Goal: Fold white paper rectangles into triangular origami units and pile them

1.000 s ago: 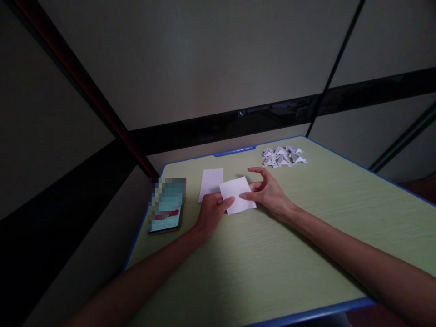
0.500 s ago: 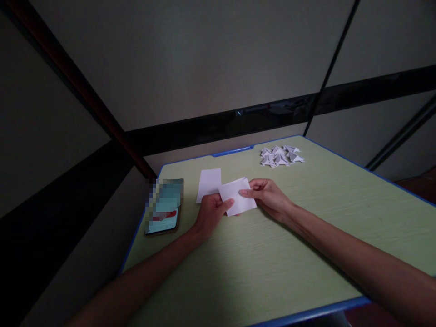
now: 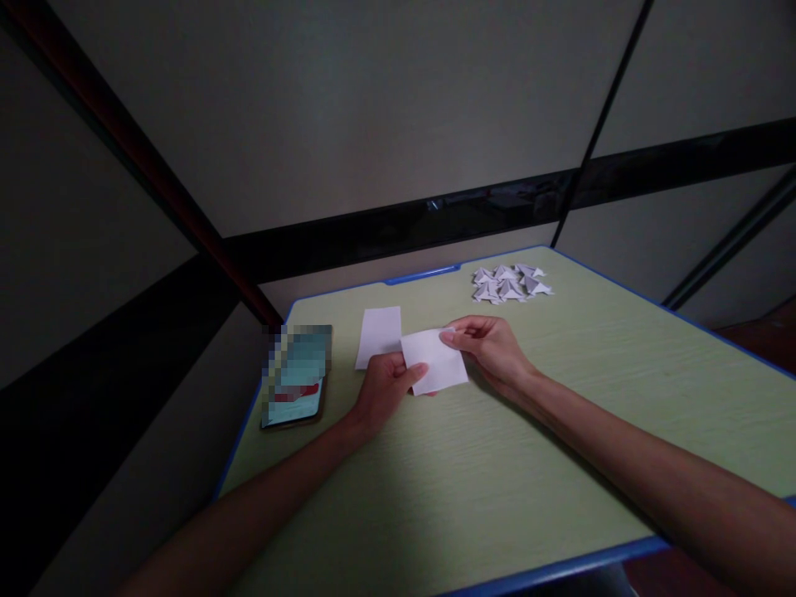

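Between my hands is a white sheet of paper (image 3: 436, 365), held above the table; it looks folded over. My left hand (image 3: 386, 388) pinches its lower left side, thumb on the front and fingers behind. At the upper right corner, my right hand (image 3: 491, 347) grips the paper's top edge between thumb and fingers. Another white sheet (image 3: 378, 330) lies flat on the table just beyond my left hand. Several small folded paper figures (image 3: 510, 288) sit in two rows toward the far right.
A phone (image 3: 298, 381) with a lit, partly pixelated screen lies at the table's left edge. The pale green table (image 3: 435, 489) has a blue rim. Behind it stand grey panels (image 3: 398, 116) with a black band (image 3: 373, 236).
My right thumb has moved up from the paper's face to its top corner. The paper's top edge now looks flatter. My left hand keeps its hold.
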Demonstrator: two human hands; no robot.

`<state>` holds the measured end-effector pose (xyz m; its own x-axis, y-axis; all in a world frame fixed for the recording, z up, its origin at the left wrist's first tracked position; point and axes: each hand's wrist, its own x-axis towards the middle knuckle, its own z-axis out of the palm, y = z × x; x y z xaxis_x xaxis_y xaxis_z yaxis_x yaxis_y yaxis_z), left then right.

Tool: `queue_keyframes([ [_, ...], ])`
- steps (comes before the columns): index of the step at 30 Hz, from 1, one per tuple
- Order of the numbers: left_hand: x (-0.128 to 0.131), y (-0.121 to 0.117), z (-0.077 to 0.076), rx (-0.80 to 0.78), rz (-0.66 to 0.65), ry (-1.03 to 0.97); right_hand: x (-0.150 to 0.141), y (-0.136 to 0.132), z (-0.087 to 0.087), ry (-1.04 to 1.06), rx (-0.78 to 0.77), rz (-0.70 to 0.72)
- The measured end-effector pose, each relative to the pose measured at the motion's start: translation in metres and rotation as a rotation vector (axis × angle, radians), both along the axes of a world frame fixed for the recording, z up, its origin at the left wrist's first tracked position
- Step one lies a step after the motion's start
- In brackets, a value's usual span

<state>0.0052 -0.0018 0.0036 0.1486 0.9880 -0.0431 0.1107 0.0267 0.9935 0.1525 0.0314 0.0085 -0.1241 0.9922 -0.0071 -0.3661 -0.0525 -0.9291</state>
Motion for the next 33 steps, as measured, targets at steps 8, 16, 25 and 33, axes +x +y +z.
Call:
queue_keyframes([
  [8,-0.001,-0.001,0.0,0.015,-0.004,0.02,-0.001,-0.001,0.004,-0.248,0.175,-0.103],
  [16,-0.001,-0.001,0.0,0.008,0.022,0.036,0.001,-0.001,0.0,-0.394,0.296,-0.038],
  [25,-0.001,0.0,-0.003,0.086,0.103,-0.002,-0.001,-0.003,-0.006,-0.434,0.155,0.072],
  [33,-0.004,0.002,-0.005,0.143,0.186,0.002,0.005,0.0,0.002,-0.426,0.096,0.195],
])
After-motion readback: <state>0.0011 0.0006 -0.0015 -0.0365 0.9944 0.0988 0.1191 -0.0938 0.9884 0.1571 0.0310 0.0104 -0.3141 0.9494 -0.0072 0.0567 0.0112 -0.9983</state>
